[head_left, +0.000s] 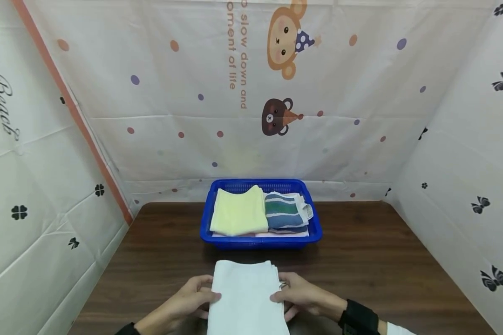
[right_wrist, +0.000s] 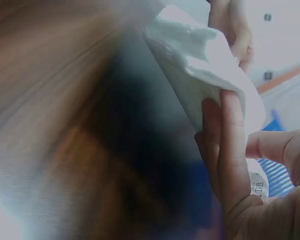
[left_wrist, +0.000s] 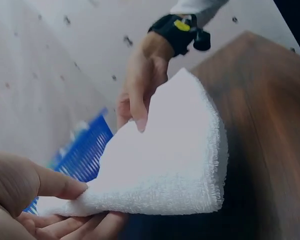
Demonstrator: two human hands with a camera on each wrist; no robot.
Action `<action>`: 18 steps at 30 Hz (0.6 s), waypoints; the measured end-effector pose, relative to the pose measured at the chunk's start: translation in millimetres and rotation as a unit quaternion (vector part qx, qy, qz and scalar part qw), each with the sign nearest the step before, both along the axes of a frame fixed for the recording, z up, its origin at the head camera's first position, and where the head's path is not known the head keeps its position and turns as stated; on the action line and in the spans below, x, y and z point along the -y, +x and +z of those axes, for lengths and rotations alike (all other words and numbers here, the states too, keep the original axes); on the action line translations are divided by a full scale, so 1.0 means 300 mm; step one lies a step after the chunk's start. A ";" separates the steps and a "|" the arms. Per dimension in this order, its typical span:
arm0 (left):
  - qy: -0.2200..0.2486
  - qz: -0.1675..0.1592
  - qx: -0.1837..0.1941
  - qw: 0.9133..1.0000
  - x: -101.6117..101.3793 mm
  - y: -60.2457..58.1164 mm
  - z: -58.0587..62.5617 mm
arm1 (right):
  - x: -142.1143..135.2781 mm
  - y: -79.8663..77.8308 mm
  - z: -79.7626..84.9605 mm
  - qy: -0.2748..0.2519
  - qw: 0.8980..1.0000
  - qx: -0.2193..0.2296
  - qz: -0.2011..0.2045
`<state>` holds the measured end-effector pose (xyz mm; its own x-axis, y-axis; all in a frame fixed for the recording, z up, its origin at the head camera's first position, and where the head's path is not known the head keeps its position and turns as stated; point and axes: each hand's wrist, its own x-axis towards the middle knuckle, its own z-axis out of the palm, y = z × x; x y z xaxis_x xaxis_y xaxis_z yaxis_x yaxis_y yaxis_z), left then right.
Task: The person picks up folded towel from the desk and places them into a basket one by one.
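A folded white towel (head_left: 246,298) is held between both hands at the near side of the table, in front of the basket. My left hand (head_left: 193,298) pinches its left edge, thumb on top and fingers below, as the left wrist view also shows. On the opposite edge my right hand (head_left: 299,293) grips it the same way. In the right wrist view the fingers (right_wrist: 232,145) lie under the towel (right_wrist: 220,65), and a small printed label (right_wrist: 257,182) shows beside them. The left wrist view shows a thick, looped fold of the towel (left_wrist: 165,160), raised off the table.
Behind the towel stands a blue plastic basket (head_left: 205,223) on the brown wooden table (head_left: 159,260). In it lie a folded yellow towel (head_left: 239,211) and a striped blue, green and white towel (head_left: 286,211), with pale cloth beneath. Printed white sheets (head_left: 234,153) enclose the table at back and sides.
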<state>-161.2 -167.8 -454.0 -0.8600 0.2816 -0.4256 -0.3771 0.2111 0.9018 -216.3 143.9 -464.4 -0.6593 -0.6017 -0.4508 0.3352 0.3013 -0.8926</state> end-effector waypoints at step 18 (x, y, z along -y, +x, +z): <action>-0.057 0.019 -0.137 0.989 0.077 -0.334 0.541 | 0.113 -0.338 0.627 0.084 0.967 -0.226 -0.086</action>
